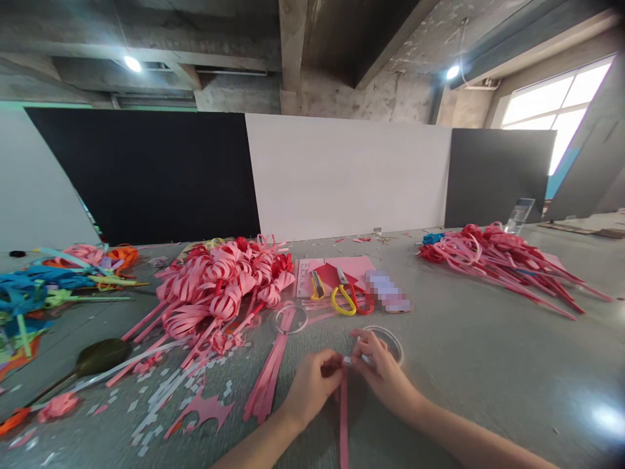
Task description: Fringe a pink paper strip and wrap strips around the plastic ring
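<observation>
A long pink paper strip (pixel 344 423) runs up from the bottom edge of the view to my fingertips. My left hand (pixel 315 381) pinches its upper end between thumb and fingers. Between both hands, a short white piece of tape (pixel 347 360) lies across the top of the strip. My right hand (pixel 381 368) is closed on that tape, its fingers bent. Just behind my right hand lies a tape roll (pixel 401 350), partly covered by the fingers. Left of my left hand, several loose pink strips (pixel 268 381) lie in a bundle under a second tape roll (pixel 306 319).
Yellow-handled scissors (pixel 344 301), a utility knife (pixel 317 285) and a phone (pixel 389 292) lie on pink paper sheets (pixel 359 263). Curled pink paper flowers (pixel 219 280) pile up at left, pink-red stems (pixel 517 267) at right. White scraps (pixel 161 397) litter the left; a white board (pixel 351 176) stands behind.
</observation>
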Available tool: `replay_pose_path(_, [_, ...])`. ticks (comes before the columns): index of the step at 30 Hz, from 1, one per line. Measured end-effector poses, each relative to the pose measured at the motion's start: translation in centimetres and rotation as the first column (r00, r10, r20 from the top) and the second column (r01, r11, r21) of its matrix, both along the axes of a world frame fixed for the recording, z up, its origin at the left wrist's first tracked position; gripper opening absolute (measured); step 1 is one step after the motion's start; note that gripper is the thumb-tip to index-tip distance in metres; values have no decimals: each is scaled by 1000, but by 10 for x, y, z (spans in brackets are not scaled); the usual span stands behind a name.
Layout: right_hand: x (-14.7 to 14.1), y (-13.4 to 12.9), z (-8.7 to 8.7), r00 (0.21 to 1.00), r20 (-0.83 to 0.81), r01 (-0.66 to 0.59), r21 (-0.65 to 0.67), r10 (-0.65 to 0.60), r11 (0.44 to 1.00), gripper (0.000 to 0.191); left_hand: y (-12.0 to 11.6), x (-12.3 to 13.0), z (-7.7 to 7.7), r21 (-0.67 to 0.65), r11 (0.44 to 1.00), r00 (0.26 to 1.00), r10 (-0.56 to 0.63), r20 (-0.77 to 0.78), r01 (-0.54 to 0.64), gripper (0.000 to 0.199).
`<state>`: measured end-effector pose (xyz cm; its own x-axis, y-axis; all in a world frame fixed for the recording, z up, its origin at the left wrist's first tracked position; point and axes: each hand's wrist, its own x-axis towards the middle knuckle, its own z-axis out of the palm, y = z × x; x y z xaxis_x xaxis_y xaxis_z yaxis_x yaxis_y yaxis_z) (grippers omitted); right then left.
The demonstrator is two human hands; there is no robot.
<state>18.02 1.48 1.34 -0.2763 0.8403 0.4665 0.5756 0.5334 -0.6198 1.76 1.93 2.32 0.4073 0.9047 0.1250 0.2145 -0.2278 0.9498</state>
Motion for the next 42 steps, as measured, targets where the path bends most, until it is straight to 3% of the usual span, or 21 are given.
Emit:
replay_pose_path(9, [-1,0,1,998,55,-22,14,21,1000,18,-2,2,-1,3,1000,1000,8,-2,-8,11])
replay_pose_path(34, [-3,0,3,1000,3,-20,-26,20,999,22,-1,2,0,3,1000,1000,-12,4,12,12])
replay_pose_path(42, [-2,-1,3,1000,6,-22,-15,22,1000,21,-6,1,4,26,1000,998,-2,-56,4,26])
